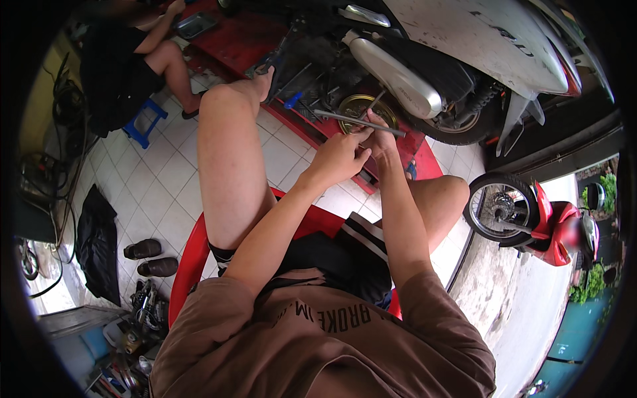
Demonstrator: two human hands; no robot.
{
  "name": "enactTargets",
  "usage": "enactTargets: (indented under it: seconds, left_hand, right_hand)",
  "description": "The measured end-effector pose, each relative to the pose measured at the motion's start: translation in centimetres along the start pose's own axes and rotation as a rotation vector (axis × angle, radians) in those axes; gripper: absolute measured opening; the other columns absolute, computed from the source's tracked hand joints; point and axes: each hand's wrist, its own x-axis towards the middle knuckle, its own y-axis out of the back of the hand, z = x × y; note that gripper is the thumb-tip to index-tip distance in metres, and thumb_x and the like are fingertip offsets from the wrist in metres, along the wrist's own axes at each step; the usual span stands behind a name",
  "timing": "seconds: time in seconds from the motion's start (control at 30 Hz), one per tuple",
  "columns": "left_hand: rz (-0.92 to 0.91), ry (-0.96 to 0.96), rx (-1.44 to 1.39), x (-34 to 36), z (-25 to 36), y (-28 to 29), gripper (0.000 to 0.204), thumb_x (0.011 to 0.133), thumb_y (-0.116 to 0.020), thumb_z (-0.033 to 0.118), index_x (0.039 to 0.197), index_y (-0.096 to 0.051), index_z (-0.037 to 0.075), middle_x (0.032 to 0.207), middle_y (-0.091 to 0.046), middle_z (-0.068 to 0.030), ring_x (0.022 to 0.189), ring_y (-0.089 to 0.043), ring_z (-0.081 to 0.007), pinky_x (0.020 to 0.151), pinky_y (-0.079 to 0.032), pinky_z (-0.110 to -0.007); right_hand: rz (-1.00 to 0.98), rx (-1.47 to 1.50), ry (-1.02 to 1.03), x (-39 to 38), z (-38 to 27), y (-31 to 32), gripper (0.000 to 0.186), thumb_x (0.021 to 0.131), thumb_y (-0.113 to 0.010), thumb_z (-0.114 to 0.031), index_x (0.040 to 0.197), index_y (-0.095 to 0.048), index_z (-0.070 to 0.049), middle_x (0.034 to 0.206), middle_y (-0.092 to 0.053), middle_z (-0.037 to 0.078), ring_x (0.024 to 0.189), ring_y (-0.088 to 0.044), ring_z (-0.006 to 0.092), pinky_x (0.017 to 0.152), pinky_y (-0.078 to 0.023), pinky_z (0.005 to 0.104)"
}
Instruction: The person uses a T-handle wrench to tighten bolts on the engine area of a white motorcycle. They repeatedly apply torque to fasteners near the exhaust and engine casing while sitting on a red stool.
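Observation:
My right hand [383, 140] is closed on a metal T-wrench [338, 117], whose long bar crosses in front of a short shaft angled upward. My left hand [342, 158] is curled against my right hand, just below the bar; what its fingers hold is hidden. Behind both hands sits a round gold-coloured tin [353, 104], its contents mostly covered. Left of it a blue-handled tool [292, 101] lies on the red lift platform [222, 43], among dark tools. Just above, the scooter's silver side cover [398, 76] and rear wheel overhang the tin.
Another person [116, 79] sits at upper left near a blue stool [142, 124]. I sit on a red plastic chair [189, 259]. A red motorbike [551, 219] stands at right. Shoes [149, 259], a black sheet [96, 245] and piled parts lie at left.

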Motion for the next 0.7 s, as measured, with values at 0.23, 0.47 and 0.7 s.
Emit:
enactTargets:
  seconds: [0.23,0.47,0.7]
  left_hand:
    - [0.118,0.057,0.068,-0.1,-0.3,-0.3,0.061,0.083,-0.062,0.02,0.137,-0.04,0.0,0.067,-0.064,-0.015,0.066,-0.064,-0.0334,0.064,-0.05,-0.042]
    - [0.07,-0.006,-0.028,0.0,1.2,0.4,0.068,0.083,-0.062,0.019,0.142,-0.031,0.001,0.064,-0.062,-0.0132,0.061,-0.062,-0.0328,0.062,-0.05,-0.041]
    - [0.04,0.066,0.123,0.1,-0.1,-0.1,0.066,0.085,-0.059,0.02,0.141,-0.031,0.0,0.07,-0.065,-0.014,0.066,-0.064,-0.0317,0.062,-0.049,-0.041]
  right_hand:
    - [-0.119,0.149,0.019,-0.2,-0.4,-0.3,0.018,0.092,-0.058,-0.02,0.084,-0.055,-0.004,0.074,-0.052,0.003,0.067,-0.048,0.0137,0.065,-0.044,0.0283]
    - [-0.075,0.147,-0.022,0.4,0.1,1.4,0.017,0.088,-0.064,-0.02,0.084,-0.056,-0.006,0.072,-0.052,0.003,0.067,-0.049,0.0131,0.067,-0.045,0.0284]
    - [-0.155,0.143,-0.039,0.7,0.2,1.6,0.015,0.092,-0.057,-0.023,0.093,-0.059,-0.008,0.075,-0.056,-0.001,0.071,-0.052,0.0142,0.069,-0.045,0.0324]
